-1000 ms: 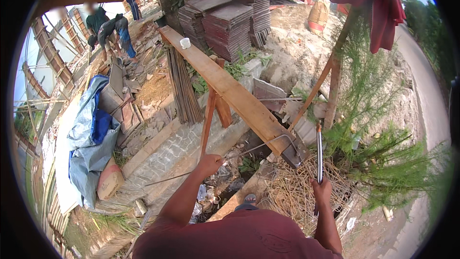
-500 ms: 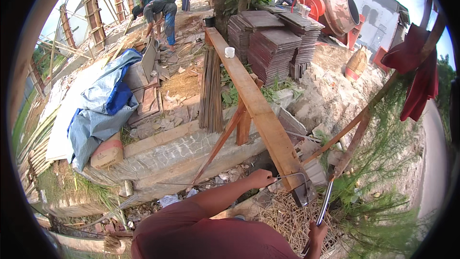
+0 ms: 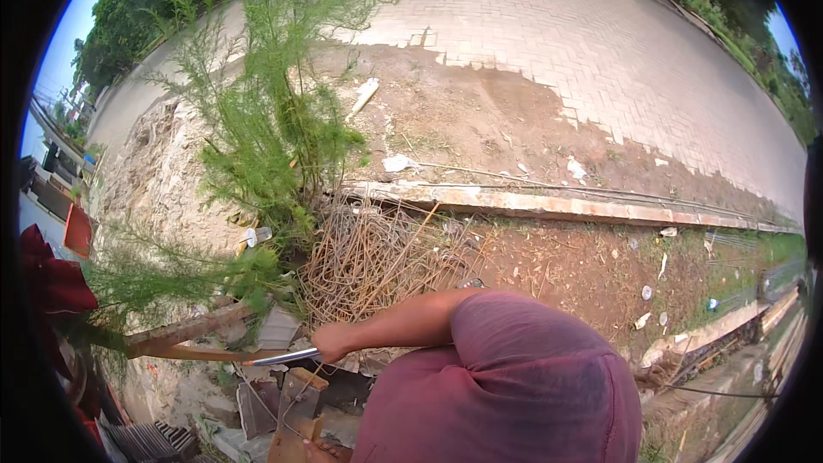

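My right hand (image 3: 330, 343) is closed around a silver metal bar (image 3: 285, 357), which reaches left over the end of a wooden plank (image 3: 287, 446). Low in the view, my left hand (image 3: 322, 449) shows only in part, its fingers pinched beside the plank. From those fingers runs a thin bent steel rod (image 3: 273, 411), angled over the plank's end. A dark metal plate (image 3: 255, 409) is next to the plank. Beyond my right forearm lies a heap of bent steel rods (image 3: 377, 261), rusty brown and tangled.
A feathery green shrub (image 3: 291, 120) grows beside the heap. Behind it runs a concrete kerb (image 3: 514, 201), then a paved road (image 3: 549, 43). Dark red cloth (image 3: 53, 279) hangs at the left near a wooden pole (image 3: 189, 330). Litter dots the soil (image 3: 566, 270).
The view has swung right, from the bench and building site to the roadside. My right hand still grips the silver bar, which now points left across the plank's end.
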Motion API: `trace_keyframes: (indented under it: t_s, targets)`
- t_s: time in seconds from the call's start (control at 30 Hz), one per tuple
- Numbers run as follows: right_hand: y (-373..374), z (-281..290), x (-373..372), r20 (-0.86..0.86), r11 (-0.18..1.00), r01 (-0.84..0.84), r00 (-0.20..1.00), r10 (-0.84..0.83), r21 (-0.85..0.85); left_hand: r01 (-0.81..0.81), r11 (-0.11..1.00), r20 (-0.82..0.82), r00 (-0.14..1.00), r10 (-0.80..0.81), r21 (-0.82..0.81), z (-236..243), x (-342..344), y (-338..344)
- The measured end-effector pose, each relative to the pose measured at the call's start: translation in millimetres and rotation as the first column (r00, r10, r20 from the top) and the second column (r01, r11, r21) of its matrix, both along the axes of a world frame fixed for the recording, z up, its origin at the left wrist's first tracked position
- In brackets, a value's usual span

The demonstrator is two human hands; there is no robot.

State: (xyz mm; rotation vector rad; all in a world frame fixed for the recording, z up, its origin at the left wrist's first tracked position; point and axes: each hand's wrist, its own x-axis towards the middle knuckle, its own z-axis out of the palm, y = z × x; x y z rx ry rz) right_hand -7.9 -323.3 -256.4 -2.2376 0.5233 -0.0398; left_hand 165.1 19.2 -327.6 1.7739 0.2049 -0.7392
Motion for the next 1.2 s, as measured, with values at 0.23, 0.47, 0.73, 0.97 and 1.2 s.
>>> trace_keyframes:
  t_s: [0.23, 0.47, 0.73, 0.97, 1.2]
  targets:
    - [6.8, -8.0, 4.9, 0.018, 1.000, -0.019, 1.000, 0.019, 0.004, 0.110, 0.958, 0.085, 0.987, -0.137, 0.265, -8.4, 11.2, -15.9]
    - [7.9, -5.9, 12.9, -0.063, 0.999, -0.042, 0.997, 0.042, 0.006, -0.071, 0.924, 0.341, 0.938, -0.067, 0.375, 19.1, -18.3, 3.8]
    - [-9.8, 26.4, -38.4, -0.028, 0.993, -0.036, 0.999, 0.034, -0.110, -0.143, 0.808, 0.418, 0.898, -0.136, 0.572, 57.6, -48.9, -23.8]
    - [-50.2, -8.4, -57.9, 0.081, 0.949, -0.079, 0.991, 0.108, -0.306, -0.210, 0.759, 0.482, 0.863, -0.153, 0.617, 65.1, -50.1, -29.9]
    - [-36.3, 16.4, -39.7, 0.001, 0.972, -0.090, 0.996, 0.093, -0.217, -0.258, 0.721, 0.463, 0.881, -0.099, 0.644, 88.0, -43.2, -31.0]
